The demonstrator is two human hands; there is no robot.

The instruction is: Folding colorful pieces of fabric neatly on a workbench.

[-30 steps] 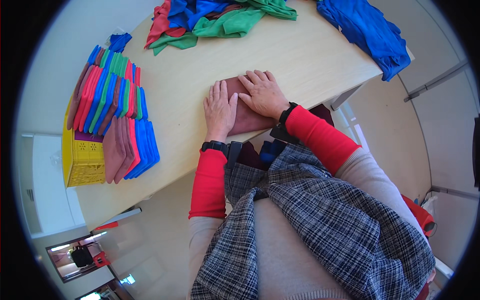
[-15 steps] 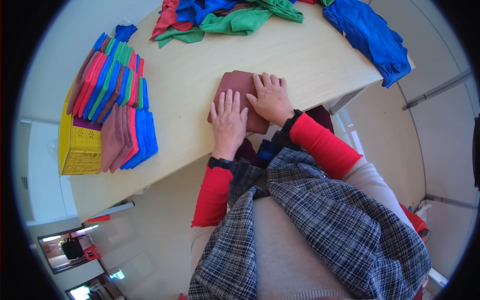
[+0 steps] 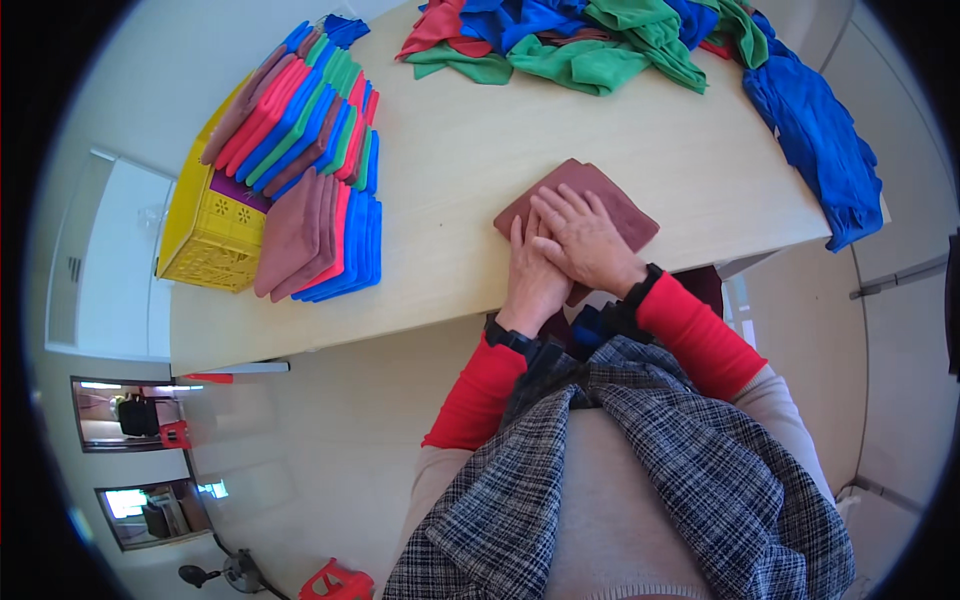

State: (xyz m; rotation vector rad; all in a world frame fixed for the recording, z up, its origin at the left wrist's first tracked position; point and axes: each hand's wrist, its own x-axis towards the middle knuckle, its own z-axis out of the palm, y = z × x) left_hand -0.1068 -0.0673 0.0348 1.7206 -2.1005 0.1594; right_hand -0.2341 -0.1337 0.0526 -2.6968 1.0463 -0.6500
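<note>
A folded brown cloth lies at the near edge of the pale wooden table. My right hand rests flat on top of it, fingers spread. My left hand lies flat beside it, partly under the right hand, on the cloth's near-left part. Both palms face down and grip nothing. A dark watch sits on each wrist, and the sleeves are red.
A row of folded cloths in pink, blue, green and brown leans on a yellow crate at the table's left. A loose heap of coloured cloths lies at the far side. A blue cloth hangs over the right edge.
The brown cloth looks narrower and more compact than before. My hands have come together, the right now overlapping the left on it.
</note>
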